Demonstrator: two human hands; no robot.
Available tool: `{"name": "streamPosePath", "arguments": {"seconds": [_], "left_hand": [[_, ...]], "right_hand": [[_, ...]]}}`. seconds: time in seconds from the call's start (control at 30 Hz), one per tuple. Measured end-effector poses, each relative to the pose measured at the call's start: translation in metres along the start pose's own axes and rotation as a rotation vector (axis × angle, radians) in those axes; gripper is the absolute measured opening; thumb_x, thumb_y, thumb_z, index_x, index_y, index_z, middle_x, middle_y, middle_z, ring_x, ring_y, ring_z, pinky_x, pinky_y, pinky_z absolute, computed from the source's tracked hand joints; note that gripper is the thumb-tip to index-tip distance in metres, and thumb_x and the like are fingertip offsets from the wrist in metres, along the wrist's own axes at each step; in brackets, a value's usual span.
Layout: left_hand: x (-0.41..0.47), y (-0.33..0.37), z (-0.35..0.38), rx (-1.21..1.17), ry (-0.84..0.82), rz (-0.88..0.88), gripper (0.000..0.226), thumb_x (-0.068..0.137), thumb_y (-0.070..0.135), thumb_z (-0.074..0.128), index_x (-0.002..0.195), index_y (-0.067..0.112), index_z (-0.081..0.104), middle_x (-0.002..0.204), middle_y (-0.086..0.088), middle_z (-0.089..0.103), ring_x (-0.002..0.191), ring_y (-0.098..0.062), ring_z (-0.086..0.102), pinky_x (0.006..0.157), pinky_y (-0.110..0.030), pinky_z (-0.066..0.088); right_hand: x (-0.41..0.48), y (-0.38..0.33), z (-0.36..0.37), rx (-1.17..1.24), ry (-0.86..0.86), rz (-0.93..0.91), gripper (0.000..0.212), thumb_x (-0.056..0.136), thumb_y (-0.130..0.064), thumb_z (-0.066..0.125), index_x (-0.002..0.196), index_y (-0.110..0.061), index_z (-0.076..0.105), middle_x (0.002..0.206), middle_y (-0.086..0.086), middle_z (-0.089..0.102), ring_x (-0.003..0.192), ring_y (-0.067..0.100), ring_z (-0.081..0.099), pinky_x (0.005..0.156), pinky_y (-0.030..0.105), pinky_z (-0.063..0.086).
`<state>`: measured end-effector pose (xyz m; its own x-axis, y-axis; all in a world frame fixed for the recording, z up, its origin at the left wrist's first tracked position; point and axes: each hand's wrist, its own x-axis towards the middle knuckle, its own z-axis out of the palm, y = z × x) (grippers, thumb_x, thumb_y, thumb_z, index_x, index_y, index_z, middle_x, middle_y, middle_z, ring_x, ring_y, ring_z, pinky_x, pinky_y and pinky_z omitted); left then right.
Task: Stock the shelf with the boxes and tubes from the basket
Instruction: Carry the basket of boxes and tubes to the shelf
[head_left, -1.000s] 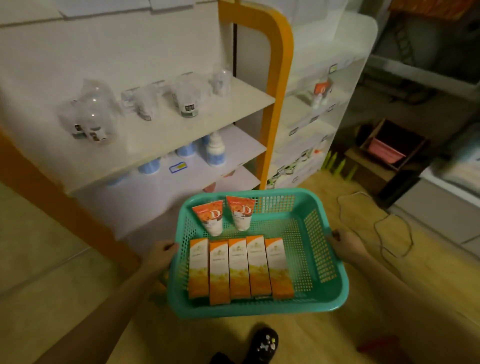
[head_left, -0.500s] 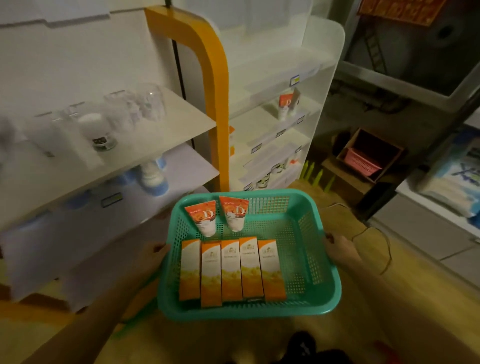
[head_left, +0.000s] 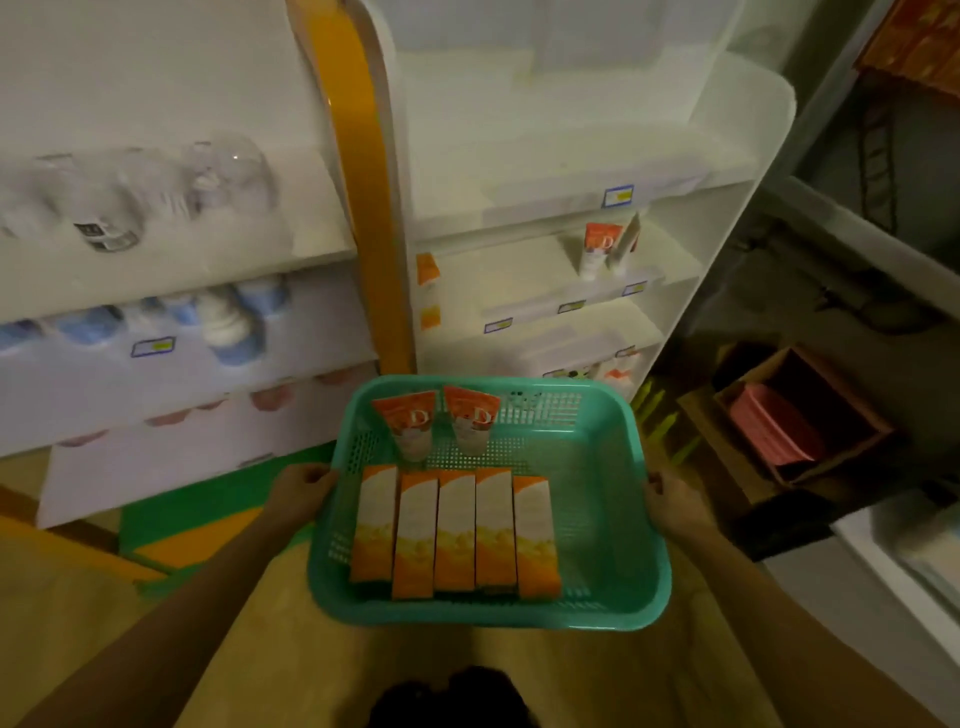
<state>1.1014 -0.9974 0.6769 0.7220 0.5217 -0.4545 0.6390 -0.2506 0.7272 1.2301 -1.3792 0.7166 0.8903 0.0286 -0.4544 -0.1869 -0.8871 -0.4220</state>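
I carry a teal plastic basket (head_left: 613, 499) in front of me. My left hand (head_left: 298, 491) grips its left rim and my right hand (head_left: 672, 501) grips its right rim. Inside lie several orange-and-white boxes (head_left: 454, 530) side by side, with two orange-and-white tubes (head_left: 441, 423) at the far end. Straight ahead stands a white shelf unit (head_left: 524, 254); its middle shelf holds a matching tube (head_left: 597, 249) at the right and an orange box (head_left: 428, 270) at the left.
An orange post (head_left: 363, 197) separates the white unit from shelves on the left with clear jars (head_left: 156, 197) and blue-and-white bottles (head_left: 228, 322). A cardboard box with pink contents (head_left: 800, 415) sits on the floor at the right. My dark shoe (head_left: 452, 696) shows below.
The view has swung right and closer: the orange post and left shelves slid left, and the white shelf unit now stands directly ahead. Both hands keep their grip on the basket.
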Motion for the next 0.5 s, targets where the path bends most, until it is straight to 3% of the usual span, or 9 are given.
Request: {"name": "streamPosePath", "arguments": {"seconds": [0.2, 0.37, 0.5], "left_hand": [[0.004, 0.047, 0.062, -0.024, 0.041, -0.057, 0.029, 0.093, 0.014, 0.05, 0.067, 0.008, 0.06, 0.061, -0.01, 0.054, 0.059, -0.02, 0.049, 0.066, -0.033, 0.041], [0.024, 0.073, 0.12, -0.044, 0.095, -0.087, 0.026, 0.094, 0.017, 0.05, 0.076, 0.004, 0.064, 0.062, -0.006, 0.057, 0.06, -0.018, 0.052, 0.064, -0.03, 0.042], [0.048, 0.085, 0.162, -0.036, 0.144, -0.109, 0.025, 0.093, 0.017, 0.052, 0.074, 0.006, 0.065, 0.065, -0.009, 0.059, 0.064, -0.022, 0.054, 0.068, -0.037, 0.046]], "right_hand": [[0.076, 0.037, -0.042, 0.006, -0.017, -0.044, 0.034, 0.097, -0.023, 0.038, 0.114, 0.0, 0.056, 0.117, 0.024, 0.061, 0.109, 0.037, 0.056, 0.093, 0.039, 0.043], [0.141, 0.058, -0.07, 0.039, -0.065, -0.083, 0.035, 0.098, -0.023, 0.038, 0.11, 0.004, 0.057, 0.114, 0.025, 0.061, 0.106, 0.038, 0.057, 0.094, 0.045, 0.045], [0.198, 0.07, -0.083, 0.06, -0.071, -0.083, 0.021, 0.097, -0.027, 0.039, 0.099, -0.013, 0.055, 0.109, 0.02, 0.061, 0.096, 0.03, 0.056, 0.085, 0.041, 0.046]]}}
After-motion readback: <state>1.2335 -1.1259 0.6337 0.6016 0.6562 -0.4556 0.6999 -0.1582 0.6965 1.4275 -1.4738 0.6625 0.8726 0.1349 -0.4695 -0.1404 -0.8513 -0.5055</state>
